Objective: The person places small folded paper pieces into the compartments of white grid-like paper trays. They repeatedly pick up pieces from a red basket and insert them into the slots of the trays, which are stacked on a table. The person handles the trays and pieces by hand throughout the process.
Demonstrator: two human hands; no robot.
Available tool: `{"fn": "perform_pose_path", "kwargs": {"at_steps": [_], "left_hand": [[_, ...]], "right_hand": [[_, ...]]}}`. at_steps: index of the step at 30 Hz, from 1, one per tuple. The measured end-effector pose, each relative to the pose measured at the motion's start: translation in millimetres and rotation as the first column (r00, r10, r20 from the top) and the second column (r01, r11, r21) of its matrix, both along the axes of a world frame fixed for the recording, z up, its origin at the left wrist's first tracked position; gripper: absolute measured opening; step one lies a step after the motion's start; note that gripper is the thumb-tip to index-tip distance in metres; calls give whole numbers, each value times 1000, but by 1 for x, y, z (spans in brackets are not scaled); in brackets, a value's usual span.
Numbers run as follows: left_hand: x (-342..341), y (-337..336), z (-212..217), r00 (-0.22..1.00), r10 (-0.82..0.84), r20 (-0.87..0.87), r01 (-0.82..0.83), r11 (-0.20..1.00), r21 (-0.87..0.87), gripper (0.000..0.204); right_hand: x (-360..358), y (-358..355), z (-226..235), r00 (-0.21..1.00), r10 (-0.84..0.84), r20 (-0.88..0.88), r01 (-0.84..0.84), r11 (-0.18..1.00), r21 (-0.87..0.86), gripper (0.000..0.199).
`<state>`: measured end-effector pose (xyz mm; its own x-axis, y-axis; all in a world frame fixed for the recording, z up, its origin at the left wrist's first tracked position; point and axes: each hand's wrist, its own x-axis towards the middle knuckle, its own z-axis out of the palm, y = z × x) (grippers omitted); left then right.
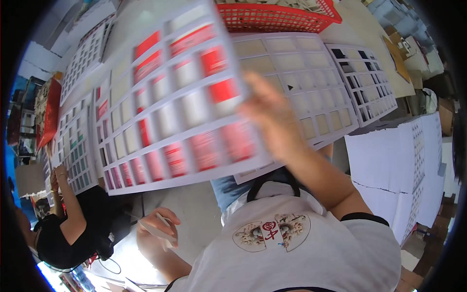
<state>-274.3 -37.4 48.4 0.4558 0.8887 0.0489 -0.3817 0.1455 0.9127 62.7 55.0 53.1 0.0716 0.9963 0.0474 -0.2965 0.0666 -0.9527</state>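
Note:
My right hand (269, 116) is closed on the right edge of a large white grid panel (168, 130), which is tilted and raised above the table and smeared by motion. Through its rectangular windows show red printed areas and pale ones. Low on the left, away from the panel, my left hand (156, 229) pinches a few small flat pale pieces (158, 233); their exact kind I cannot make out. To the right of the raised panel lies another white grid panel (296, 80) with cream-coloured windows, partly covered by my right arm.
A red plastic basket (277, 18) full of pale pieces stands at the back. A grid panel with black pieces (362, 80) lies at the right, above stacked white panels (389, 170). On the left, a person in black (65, 231) works at a panel with green pieces (76, 151).

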Motion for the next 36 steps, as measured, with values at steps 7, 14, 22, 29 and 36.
{"fn": "perform_pose_path", "kwargs": {"at_steps": [7, 14, 22, 29, 36], "left_hand": [[91, 18, -8, 984, 126, -127, -150, 967, -204, 21], [205, -17, -11, 925, 38, -378, -153, 948, -279, 11], [259, -33, -13, 877, 4, -481, -153, 950, -271, 16], [235, -33, -37, 960, 143, -242, -246, 845, -475, 26], [219, -15, -56, 992, 121, -44, -126, 844, -521, 42]], "right_hand": [[258, -73, 6, 984, -171, 53, 175, 978, -109, 56], [297, -64, -34, 384, -262, 886, 236, 955, 180, 36], [133, -77, 3, 770, 431, 470, -379, 902, -206, 13], [101, -14, -24, 691, 43, 721, -205, 969, 140, 10], [103, -24, -47, 405, 14, 914, -421, 890, 173, 17]]}}
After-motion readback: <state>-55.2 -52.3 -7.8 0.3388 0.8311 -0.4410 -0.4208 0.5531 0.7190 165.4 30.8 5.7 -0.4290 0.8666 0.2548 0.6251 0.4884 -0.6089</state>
